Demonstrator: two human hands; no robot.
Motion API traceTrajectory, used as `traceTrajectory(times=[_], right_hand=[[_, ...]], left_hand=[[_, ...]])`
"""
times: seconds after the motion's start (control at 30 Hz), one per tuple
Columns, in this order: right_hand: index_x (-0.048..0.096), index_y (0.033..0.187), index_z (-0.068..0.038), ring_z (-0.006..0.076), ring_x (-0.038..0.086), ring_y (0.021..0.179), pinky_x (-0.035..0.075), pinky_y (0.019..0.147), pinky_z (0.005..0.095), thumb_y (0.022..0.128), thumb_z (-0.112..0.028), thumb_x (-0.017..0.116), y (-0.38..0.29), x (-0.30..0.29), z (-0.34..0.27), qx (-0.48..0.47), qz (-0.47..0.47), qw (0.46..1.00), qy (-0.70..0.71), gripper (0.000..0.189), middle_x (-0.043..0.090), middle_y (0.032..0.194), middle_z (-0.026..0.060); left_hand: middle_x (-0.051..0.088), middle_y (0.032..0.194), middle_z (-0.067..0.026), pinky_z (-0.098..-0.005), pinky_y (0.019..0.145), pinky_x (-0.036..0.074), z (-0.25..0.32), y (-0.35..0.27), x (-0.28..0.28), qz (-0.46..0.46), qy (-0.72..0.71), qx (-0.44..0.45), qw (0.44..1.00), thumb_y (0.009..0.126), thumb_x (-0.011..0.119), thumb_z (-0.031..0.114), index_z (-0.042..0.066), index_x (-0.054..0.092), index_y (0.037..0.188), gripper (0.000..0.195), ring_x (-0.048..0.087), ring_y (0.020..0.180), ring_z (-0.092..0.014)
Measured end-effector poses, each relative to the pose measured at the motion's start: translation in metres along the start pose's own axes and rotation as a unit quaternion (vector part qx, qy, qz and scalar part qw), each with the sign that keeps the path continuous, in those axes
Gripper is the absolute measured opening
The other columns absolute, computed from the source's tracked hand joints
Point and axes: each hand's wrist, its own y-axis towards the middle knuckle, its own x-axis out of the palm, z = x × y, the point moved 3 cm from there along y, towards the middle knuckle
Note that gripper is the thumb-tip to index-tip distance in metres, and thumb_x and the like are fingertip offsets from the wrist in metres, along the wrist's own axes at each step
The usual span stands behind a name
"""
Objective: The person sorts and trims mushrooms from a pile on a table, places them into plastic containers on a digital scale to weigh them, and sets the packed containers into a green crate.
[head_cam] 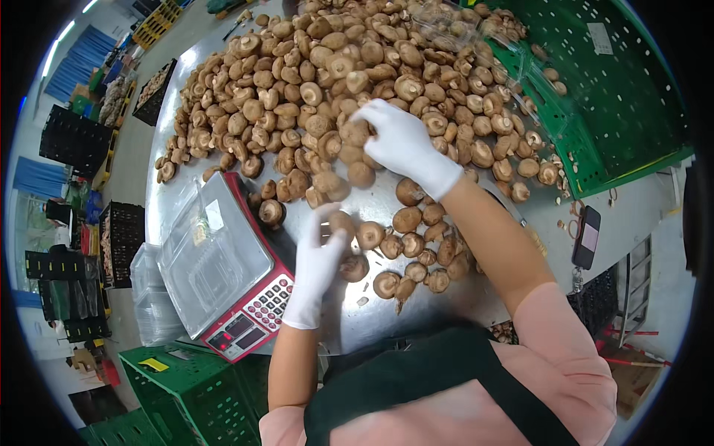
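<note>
Brown shiitake mushrooms (334, 72) lie heaped across the far part of a metal table (357, 329). My left hand (321, 251), in a white glove, holds a mushroom (341, 223) between thumb and fingers, beside the red-edged digital scale (259, 312). At the heap's near edge, my right hand (396, 139), gloved too, has its thumb and fingers around another mushroom (355, 134). Clear plastic trays (215, 251) lie on the scale's pan. A loose group of mushrooms (413, 245) sits on the table between my forearms, several with stems facing up.
A green perforated crate (625, 111) leans over the table's right side, near a phone (587, 237). More clear trays (153, 301) are stacked left of the scale. Another green crate (189, 384) stands below the left edge. A small knife (240, 23) lies at the far edge.
</note>
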Motion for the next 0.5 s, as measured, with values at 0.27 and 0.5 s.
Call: traceTrajectory(times=[0.27, 0.5], right_hand=[[0.073, 0.106, -0.009, 0.0295, 0.069, 0.101, 0.056, 0.082, 0.0401, 0.08, -0.015, 0.066, 0.061, 0.026, -0.017, 0.044, -0.35, 0.915, -0.198, 0.028, 0.072, 0.107, 0.0117], [0.066, 0.119, -0.011, 0.0258, 0.068, 0.095, 0.053, 0.084, 0.0381, 0.079, -0.025, 0.069, 0.05, 0.001, 0.025, 0.097, -0.239, 0.966, 0.022, 0.042, 0.07, 0.106, 0.0104]], left_hand=[[0.063, 0.098, -0.0069, -0.0264, 0.07, 0.051, 0.02, 0.048, -0.023, 0.046, -0.262, 0.021, 0.964, 0.094, 0.061, 0.023, 0.003, 0.063, 0.1, 0.021, 0.062, 0.087, -0.015], [0.058, 0.106, -0.0076, -0.041, 0.079, 0.048, 0.05, 0.129, 0.008, 0.081, 0.633, 0.206, 0.742, 0.075, 0.068, 0.006, 0.022, 0.066, 0.116, 0.044, 0.06, 0.098, -0.028]])
